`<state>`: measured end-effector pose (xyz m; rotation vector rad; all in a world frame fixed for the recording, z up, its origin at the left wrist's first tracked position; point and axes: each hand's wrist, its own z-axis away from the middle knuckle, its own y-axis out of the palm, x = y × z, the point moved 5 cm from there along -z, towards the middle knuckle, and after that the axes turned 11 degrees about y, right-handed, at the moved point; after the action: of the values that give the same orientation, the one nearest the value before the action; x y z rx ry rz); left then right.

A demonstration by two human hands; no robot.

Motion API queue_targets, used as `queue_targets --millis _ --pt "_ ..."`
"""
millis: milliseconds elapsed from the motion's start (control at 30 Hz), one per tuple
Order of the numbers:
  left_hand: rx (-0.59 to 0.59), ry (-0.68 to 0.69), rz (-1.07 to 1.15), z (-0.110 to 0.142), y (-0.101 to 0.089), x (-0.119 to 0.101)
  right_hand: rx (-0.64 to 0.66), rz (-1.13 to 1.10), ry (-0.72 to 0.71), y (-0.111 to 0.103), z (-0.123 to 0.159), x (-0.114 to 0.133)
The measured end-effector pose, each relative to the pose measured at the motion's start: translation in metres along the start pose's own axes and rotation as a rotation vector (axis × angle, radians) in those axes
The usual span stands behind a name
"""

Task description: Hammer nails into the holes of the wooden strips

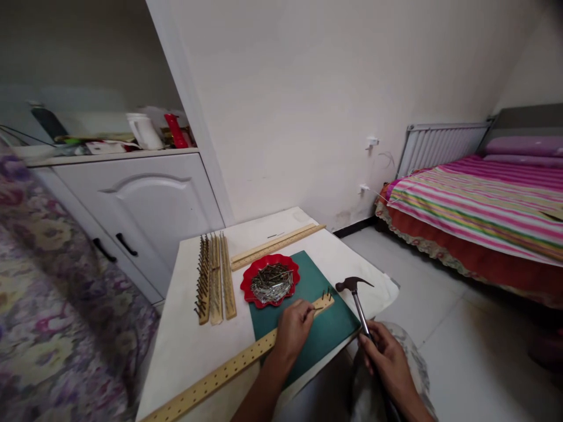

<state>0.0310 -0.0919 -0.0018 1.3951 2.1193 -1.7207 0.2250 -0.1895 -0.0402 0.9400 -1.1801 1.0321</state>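
My left hand rests over a long wooden strip with rows of holes. Its thumb and fingers pinch a thin dark nail, which lies close to the strip's surface. Several nails stand upright near the strip's right end. A claw hammer is in my right hand, gripped by the handle with the head raised beside the table's right edge. Under the strip lies a green mat. Just beyond my left hand, a scalloped red dish holds a heap of nails.
Several nail-studded wooden strips lie side by side on the left of the white table. More strips lie along its far side. A white cabinet stands at the left, a bed at the right.
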Motion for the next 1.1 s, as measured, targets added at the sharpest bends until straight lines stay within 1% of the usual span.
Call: queue_targets --millis 133,233,467,633,733,833,1000,1100 --pt "-0.018 -0.009 -0.046 -0.010 0.010 -0.003 0.004 0.011 0.004 0.000 0.000 -0.001" --pt "0.005 -0.007 -0.082 -0.014 0.013 -0.005 0.005 0.011 0.008 0.000 0.000 -0.002" --pt "0.139 0.021 -0.204 -0.024 0.017 -0.011 -0.004 0.014 0.014 0.000 0.000 0.001" --pt "0.289 0.016 -0.350 -0.033 0.016 -0.023 -0.013 0.012 0.020 -0.002 0.001 0.000" --pt "0.329 0.017 -0.375 -0.038 0.015 -0.030 -0.012 0.006 0.018 -0.002 0.001 -0.001" --pt "0.288 0.004 -0.314 -0.040 0.018 -0.029 -0.008 -0.002 0.017 -0.002 0.001 0.000" --pt "0.101 -0.024 -0.125 -0.036 0.028 -0.018 -0.017 -0.004 0.027 -0.001 0.000 -0.002" --pt "0.030 -0.032 -0.083 -0.033 0.032 -0.016 -0.023 0.003 0.031 -0.003 0.000 -0.003"
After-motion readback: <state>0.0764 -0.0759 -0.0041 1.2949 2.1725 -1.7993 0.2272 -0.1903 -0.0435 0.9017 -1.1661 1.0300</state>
